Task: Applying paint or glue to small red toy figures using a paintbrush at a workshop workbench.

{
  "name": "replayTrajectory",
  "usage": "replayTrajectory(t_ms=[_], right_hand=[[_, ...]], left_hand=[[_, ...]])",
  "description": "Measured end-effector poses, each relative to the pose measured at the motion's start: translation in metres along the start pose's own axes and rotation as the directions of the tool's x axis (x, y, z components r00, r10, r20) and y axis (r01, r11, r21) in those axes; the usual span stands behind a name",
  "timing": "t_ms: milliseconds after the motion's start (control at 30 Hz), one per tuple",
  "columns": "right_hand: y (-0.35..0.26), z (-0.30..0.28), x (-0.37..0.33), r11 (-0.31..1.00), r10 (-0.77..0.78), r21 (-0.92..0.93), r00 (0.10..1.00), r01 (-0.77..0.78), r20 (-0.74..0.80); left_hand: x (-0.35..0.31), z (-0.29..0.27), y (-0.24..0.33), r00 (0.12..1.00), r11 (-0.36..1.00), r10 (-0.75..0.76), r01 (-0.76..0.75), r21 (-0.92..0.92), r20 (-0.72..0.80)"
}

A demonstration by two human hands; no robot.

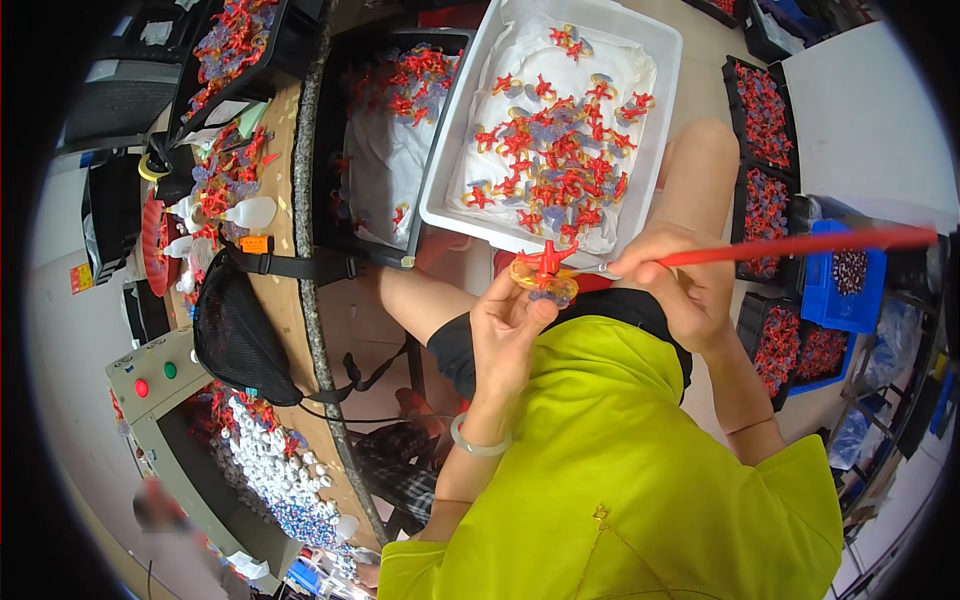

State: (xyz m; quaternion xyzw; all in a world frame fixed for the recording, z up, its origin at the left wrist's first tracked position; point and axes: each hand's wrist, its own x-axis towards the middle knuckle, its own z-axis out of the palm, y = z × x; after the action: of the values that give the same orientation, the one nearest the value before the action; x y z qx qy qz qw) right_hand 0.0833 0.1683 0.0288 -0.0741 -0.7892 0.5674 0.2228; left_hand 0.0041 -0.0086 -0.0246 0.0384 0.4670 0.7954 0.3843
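My left hand (503, 335) pinches a small toy figure (548, 262), with a red upper part, a yellow ring-like base and bluish-purple pieces. In my right hand (690, 300) is a thin paintbrush (800, 248) with a long red handle. Its metal end points left at the figure; the fine tip is too small to tell whether it touches. Just beyond both hands, a white tray (436, 185) lined with white sheet holds many similar figures (560, 150), heaped toward its middle and near side.
A black crate (412, 225) with more figures stands left of the tray. On the left, a workbench (285, 190) carries squeeze bottles (250, 212), a black mesh bag (240, 325) and a machine with buttons (155, 378). Stacked black crates (740, 130) and a blue bin (845, 290) stand right.
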Motion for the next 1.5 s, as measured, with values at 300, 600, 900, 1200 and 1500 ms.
replayTrajectory(t_ms=[300, 600, 900, 1200, 1500], right_hand=[[0.006, -0.015, -0.008, 0.999, 0.042, 0.022, 0.974, -0.039, -0.222], [0.029, -0.053, -0.044, 0.969, 0.248, 0.098, 0.863, -0.229, -0.440], [0.022, -0.053, -0.074, 0.934, 0.331, 0.067, 0.777, -0.352, -0.536], [0.025, -0.049, -0.063, 0.938, 0.320, 0.064, 0.782, -0.340, -0.535], [0.019, -0.001, -0.007, 0.940, 0.288, 0.291, 0.872, -0.179, -0.395]], left_hand=[[0.040, -0.004, -0.014, 1.000, 0.966, -0.012, 0.011, 0.259, 0.002], [0.242, -0.129, -0.005, 0.775, 0.221, 0.630, -0.232, 0.947, 0.043], [0.342, -0.219, 0.000, 0.858, 0.152, 0.492, 0.082, 0.985, -0.147], [0.332, -0.238, -0.003, 0.719, 0.169, 0.658, 0.151, 0.974, -0.225], [0.121, -0.080, 0.011, 1.000, 0.948, 0.022, -0.014, -0.317, 0.021]])
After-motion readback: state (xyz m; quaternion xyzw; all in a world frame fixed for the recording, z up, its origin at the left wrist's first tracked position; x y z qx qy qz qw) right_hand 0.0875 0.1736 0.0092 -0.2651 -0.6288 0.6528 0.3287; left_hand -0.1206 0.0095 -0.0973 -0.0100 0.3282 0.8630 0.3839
